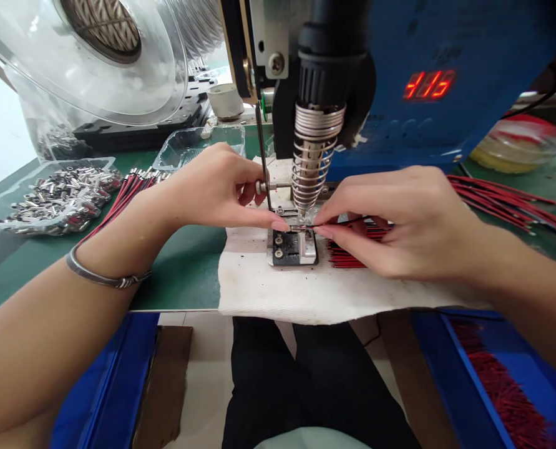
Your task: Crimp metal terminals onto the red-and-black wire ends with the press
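My left hand (221,187) has its thumb stretched out, the tip touching the left end of a small metal sleeve (298,229) in the black and silver fixture (284,252). Its other fingers curl apart from the thumb, beside a thin upright metal rod (261,149). On the other side, my right hand (390,218) pinches a thin dark wire (355,221) between thumb and forefinger, close to the sleeve's right end. A soldering iron (308,140) with a coiled spring guard points down just above the fixture. Its tip is partly hidden.
A blue machine (427,68) with a red display stands behind. Red wires (350,254) lie under my right hand, on a white cloth (268,287). Metal sleeves fill a clear tray (6,221) at left. Below right, a blue bin (474,380) holds red wires.
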`<state>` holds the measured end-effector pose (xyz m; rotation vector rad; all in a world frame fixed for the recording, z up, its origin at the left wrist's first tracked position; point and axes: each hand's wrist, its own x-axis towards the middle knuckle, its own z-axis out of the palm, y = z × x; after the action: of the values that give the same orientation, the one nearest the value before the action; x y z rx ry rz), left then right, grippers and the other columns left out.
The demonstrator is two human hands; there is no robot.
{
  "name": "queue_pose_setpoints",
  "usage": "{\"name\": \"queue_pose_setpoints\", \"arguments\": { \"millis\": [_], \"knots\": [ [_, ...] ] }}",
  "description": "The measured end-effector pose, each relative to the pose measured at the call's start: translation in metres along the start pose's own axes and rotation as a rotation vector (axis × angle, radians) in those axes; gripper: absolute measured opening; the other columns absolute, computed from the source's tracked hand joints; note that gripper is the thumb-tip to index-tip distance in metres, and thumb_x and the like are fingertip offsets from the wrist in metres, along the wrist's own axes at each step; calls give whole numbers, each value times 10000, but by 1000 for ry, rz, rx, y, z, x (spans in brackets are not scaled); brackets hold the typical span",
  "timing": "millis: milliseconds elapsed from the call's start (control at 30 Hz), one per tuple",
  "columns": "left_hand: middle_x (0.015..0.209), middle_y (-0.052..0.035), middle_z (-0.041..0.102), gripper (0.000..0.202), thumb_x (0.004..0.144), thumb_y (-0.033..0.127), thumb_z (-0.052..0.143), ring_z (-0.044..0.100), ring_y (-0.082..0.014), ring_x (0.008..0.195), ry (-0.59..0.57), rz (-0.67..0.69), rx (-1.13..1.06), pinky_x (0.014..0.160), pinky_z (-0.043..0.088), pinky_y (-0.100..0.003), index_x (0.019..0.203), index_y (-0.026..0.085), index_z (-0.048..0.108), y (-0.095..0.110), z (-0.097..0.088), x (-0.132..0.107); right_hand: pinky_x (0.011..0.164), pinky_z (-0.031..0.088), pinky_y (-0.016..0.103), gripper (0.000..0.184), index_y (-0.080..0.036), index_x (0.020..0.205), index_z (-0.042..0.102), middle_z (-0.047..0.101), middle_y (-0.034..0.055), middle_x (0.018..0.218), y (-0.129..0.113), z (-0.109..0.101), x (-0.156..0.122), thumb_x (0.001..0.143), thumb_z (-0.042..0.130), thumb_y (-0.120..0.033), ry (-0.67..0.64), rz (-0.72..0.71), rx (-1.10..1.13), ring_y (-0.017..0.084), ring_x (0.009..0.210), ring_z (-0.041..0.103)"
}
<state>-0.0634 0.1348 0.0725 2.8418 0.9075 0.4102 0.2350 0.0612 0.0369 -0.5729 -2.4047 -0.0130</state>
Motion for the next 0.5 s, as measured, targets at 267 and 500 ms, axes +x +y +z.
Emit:
{"name": "queue_pose_setpoints", "arguments": {
  "millis": [267, 500],
  "knots": [
    [572, 26, 588, 684, 900, 894, 816, 545, -186, 589, 3, -32, -12, 707, 454, -390, 675, 300, 562, -2, 1, 1, 700, 552, 315, 171, -239, 1080, 839, 878, 11, 980, 1, -2, -1, 1166, 735, -134, -16, 7, -10, 182, 815, 801],
    [564, 46, 566, 670, 938, 873, 780, 506, -172, 536, 21, 2, 1, 684, 432, -384, 695, 289, 561, -4, 3, 0, 729, 588, 326, 175, -240, 1068, 846, 883, 13, 973, 2, -3, -1, 1149, 741, -127, -15, -6, -3, 190, 811, 810]
  ]
}}
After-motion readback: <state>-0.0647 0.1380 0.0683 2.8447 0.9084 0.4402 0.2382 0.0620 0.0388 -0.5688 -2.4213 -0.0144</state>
